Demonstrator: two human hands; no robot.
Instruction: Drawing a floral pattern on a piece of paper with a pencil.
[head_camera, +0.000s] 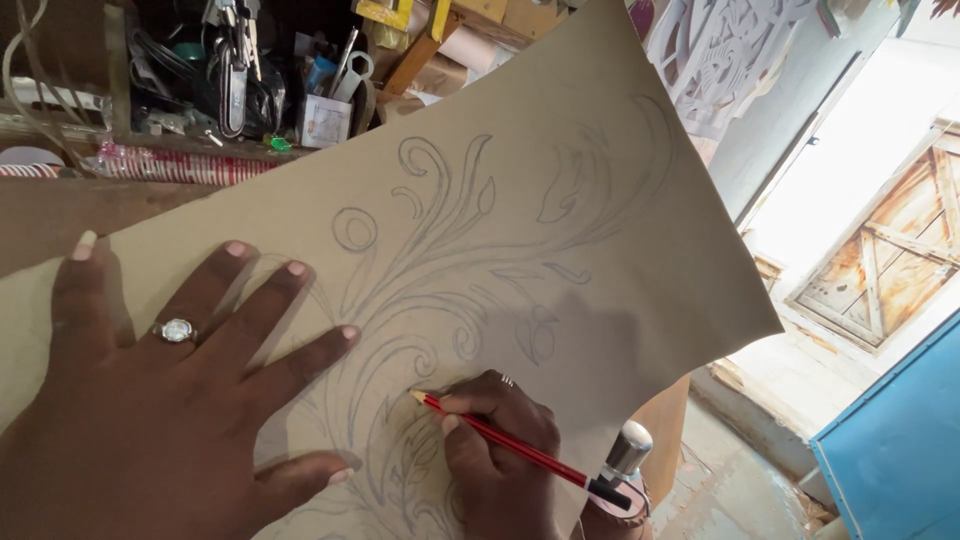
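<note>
Brown paper (560, 250) lies spread over the bench (60, 215), its far corner raised and its right edge hanging past the bench side. Pale pencil scrolls and leaf shapes cover its middle. The left hand (170, 400) lies flat on the sheet's near left part, fingers spread wide, a ring with a pale stone (176, 330) on one finger. The right hand (500, 450) pinches a red pencil (500, 440) between thumb and fingers, and the pencil's tip touches the paper among the lower curls of the drawing. A black cap sits at the pencil's back end, just beside a round metal knob (630, 447). Beyond the paper, the back of the bench carries a clutter of tools (235, 70) and a small white box (324, 120). White carved fretwork (720, 50) hangs at the upper right.
</note>
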